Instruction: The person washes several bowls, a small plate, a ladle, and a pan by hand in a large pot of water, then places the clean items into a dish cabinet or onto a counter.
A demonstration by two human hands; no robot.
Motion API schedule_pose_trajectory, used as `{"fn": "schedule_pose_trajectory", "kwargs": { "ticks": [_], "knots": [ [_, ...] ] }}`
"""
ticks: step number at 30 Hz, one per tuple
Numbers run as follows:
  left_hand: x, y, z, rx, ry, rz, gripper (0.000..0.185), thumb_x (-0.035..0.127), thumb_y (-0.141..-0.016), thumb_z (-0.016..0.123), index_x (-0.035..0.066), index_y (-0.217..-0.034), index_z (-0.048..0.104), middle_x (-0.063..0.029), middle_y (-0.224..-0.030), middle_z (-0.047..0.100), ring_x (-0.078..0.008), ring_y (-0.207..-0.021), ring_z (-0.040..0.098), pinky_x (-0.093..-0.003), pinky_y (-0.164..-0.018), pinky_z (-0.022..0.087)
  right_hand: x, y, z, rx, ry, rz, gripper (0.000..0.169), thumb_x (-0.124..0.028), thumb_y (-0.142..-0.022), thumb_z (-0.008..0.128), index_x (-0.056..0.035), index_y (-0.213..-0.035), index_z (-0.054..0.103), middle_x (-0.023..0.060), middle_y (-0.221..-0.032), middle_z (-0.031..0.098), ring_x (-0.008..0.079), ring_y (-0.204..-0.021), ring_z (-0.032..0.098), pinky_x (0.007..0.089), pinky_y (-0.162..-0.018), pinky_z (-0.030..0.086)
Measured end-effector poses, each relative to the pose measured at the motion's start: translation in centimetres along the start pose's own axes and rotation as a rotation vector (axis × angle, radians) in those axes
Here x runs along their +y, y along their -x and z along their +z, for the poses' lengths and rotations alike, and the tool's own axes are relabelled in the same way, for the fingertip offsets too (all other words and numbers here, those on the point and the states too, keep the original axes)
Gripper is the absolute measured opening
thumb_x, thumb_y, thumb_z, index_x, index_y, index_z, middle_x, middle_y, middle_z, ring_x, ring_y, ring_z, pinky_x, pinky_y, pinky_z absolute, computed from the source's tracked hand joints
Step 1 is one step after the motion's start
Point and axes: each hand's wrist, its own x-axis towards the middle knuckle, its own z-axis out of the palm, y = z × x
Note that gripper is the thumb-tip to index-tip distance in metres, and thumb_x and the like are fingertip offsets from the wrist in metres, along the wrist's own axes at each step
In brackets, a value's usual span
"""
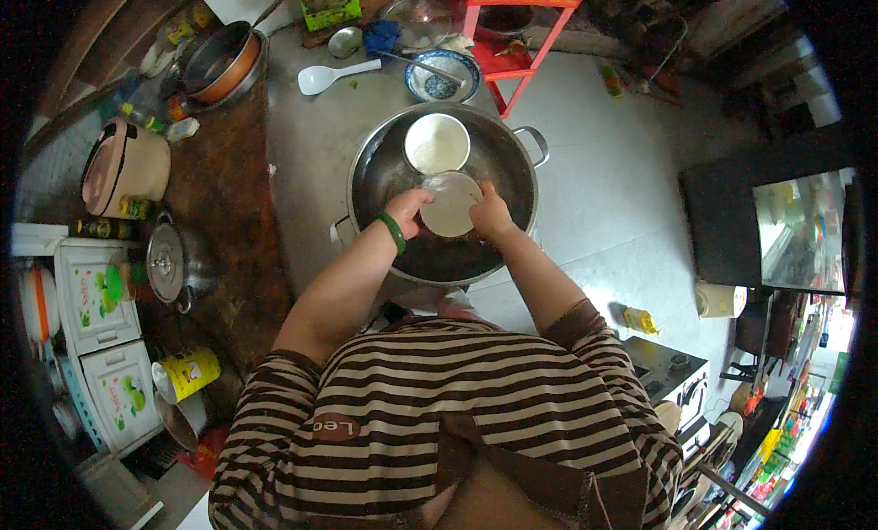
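Both hands hold a pale bowl point(451, 214) by opposite sides, and its round opening faces up towards me. Whitish, cloudy content seems to fill it. My left hand point(409, 213), with a green bangle on the wrist, grips the left side with the thumb over the rim. On the other side, my right hand point(492, 214) has its fingers curled around the edge. Just beyond the held bowl, close to its far rim, stands a white round container point(437, 144) inside a wide metal pot point(376, 153) with two loop handles. Whether the two vessels touch, I cannot tell.
Past the pot lie a blue-patterned bowl point(442, 84) with a utensil across it, a white rice paddle point(337, 76) and a ladle point(345, 41). A red stand point(501, 63) rises behind. At left are a rice cooker point(127, 166) and a lidded pot point(167, 261).
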Motion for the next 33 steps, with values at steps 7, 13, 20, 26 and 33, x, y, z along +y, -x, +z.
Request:
{"fn": "schedule_pose_trajectory", "kwargs": {
  "ticks": [7, 13, 20, 26, 33],
  "knots": [
    [-0.3, 1.0, 0.4, 0.174, -0.216, 0.256, 0.042, -0.004, -0.067, 0.049, 0.007, -0.107, 0.046, -0.0089, -0.094, 0.052, -0.0230, -0.089, 0.050, -0.0332, -0.071, 0.043, -4.5, -2.0, -0.3, -0.258, 0.663, -0.214, 0.035, -0.019, -0.070, 0.055, -0.0085, -0.103, 0.050, 0.0145, -0.086, 0.060, 0.0282, -0.083, 0.058, 0.0365, -0.067, 0.047],
    [-0.5, 2.5, 0.7, 0.237, -0.307, 0.492, 0.034, -0.006, -0.072, 0.046, 0.004, -0.104, 0.050, -0.0077, -0.095, 0.055, -0.0182, -0.084, 0.053, -0.0286, -0.074, 0.042, -6.1, -2.5, 0.5, -0.208, 0.602, -0.425, 0.028, -0.035, -0.075, 0.050, -0.0103, -0.086, 0.058, 0.0128, -0.085, 0.060, 0.0267, -0.081, 0.058, 0.0393, -0.068, 0.046],
    [-2.0, 2.2, 0.5, 0.224, 0.264, 0.647, 0.039, -0.008, -0.069, 0.035, 0.002, -0.103, 0.050, -0.0110, -0.096, 0.055, -0.0230, -0.090, 0.053, -0.0350, -0.074, 0.044, -1.6, -0.2, 4.5, -0.347, -0.071, -0.072, 0.025, -0.022, -0.070, 0.056, -0.0068, -0.090, 0.056, 0.0160, -0.072, 0.058, 0.0288, -0.065, 0.058, 0.0360, -0.055, 0.046],
    [-3.9, 0.5, 1.2, 0.230, 0.440, 0.234, 0.033, 0.010, -0.080, 0.044, 0.005, -0.112, 0.043, -0.0132, -0.107, 0.049, -0.0274, -0.090, 0.052, -0.0381, -0.065, 0.047, -4.9, 3.5, 1.7, -0.055, 0.032, -0.130, 0.053, -0.017, -0.072, 0.055, -0.0036, -0.115, 0.028, 0.0236, -0.090, 0.054, 0.0363, -0.076, 0.057, 0.0423, -0.063, 0.045],
    [-1.0, 1.6, 1.7, 0.274, -0.576, 0.769, 0.030, 0.001, -0.073, 0.044, 0.002, -0.103, 0.052, -0.0098, -0.097, 0.057, -0.0231, -0.092, 0.054, -0.0316, -0.081, 0.042, -6.8, 4.2, -2.1, -0.029, 0.617, -0.237, 0.047, -0.009, -0.077, 0.046, -0.0037, -0.119, 0.025, 0.0291, -0.105, 0.041, 0.0424, -0.081, 0.054, 0.0405, -0.070, 0.047]
  ]
}}
